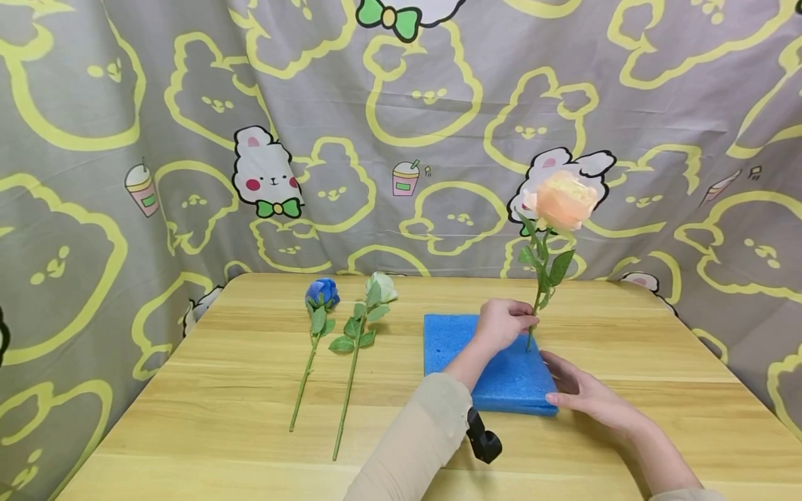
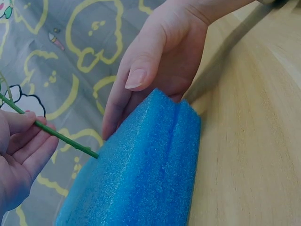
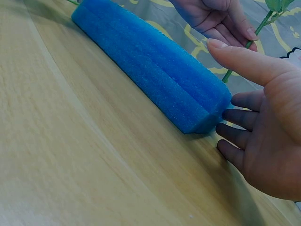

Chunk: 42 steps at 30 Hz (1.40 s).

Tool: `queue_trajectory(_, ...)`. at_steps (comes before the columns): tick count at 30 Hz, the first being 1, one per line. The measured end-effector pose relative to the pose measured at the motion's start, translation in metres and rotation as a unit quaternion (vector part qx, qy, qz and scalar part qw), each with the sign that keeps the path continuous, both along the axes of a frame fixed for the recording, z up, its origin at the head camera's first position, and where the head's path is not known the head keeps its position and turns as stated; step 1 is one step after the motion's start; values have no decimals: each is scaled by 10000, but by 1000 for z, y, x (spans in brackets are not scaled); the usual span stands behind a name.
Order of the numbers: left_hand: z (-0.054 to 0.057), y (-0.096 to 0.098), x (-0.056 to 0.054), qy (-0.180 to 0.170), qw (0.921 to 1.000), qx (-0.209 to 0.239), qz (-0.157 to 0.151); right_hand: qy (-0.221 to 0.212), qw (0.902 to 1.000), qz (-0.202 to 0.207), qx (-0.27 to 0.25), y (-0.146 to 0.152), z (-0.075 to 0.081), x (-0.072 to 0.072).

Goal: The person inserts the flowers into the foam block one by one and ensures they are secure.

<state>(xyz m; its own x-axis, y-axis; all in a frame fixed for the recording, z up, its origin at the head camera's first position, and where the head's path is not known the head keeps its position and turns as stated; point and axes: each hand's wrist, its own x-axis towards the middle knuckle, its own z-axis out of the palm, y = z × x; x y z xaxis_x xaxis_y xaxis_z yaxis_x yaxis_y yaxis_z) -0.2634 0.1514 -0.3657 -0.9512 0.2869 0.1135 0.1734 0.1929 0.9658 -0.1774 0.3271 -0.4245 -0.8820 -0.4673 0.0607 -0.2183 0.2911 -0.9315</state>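
- Since the blue foam block (image 1: 514, 379) lies flat on the bench (image 1: 207, 390), bracing its right end should help.
- Peach rose (image 1: 564, 200): nearly upright, stem (image 1: 531, 339) meeting the block's top; depth unclear. Best pressed straight down, probably.
- Left grip (image 1: 506, 323): thumb and fingers pinch the low stem, forearm reaching across the block.
- Right grip (image 1: 589, 396): holds nothing, fingers apart beside the block's right end, thumb spread; contact unclear.

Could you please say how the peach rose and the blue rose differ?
The peach rose is nearly upright, its stem meeting the blue foam; the blue rose lies on the table. The left hand pinches the peach rose's stem, while no hand touches the blue rose. Both have green stems and leaves.
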Motion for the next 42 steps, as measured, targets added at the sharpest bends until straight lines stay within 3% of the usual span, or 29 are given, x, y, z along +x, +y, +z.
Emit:
queue_trajectory(9, -7, 0, 1, -58, 9997, -239, -40, 12, 9998, -22, 197, -1, 2, 0)
queue_trajectory(26, -4, -2, 3, -166, 9996, -202, -131, 63, 9996, -46, 271, -1, 2, 1)
queue_trajectory(34, -1, -9, 0, -44, 9987, -469, -207, 171, 9996, -59, 208, 1, 2, -1)
queue_trajectory(42, 1, -21, 1, -292, 9988, -57, -400, 26, 9994, -145, 311, 0, 2, 1)
